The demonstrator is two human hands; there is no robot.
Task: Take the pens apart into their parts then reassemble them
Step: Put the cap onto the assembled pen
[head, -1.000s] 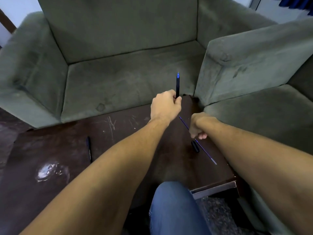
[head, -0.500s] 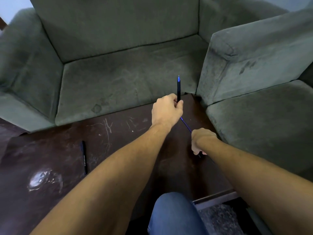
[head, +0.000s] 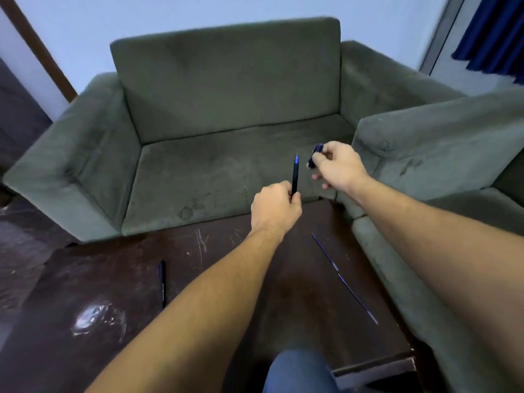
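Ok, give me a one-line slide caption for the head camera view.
Left hand holds a pen upright while right hand brings its cap close; two refills lie on the table.

The sofa (head: 226, 109) at the far side is dull grey-green with darker stains, and the worktop (head: 113, 279) is dark brown, marked with pale scratches. The raised pen (head: 295, 177) is black with a blue tip; the refills (head: 344, 279) are violet-blue, the curtain (head: 493, 32) navy, the wall (head: 198, 12) pale blue.

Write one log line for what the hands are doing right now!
left hand: holds pen upright | right hand: holds cap | table: refill, second pen
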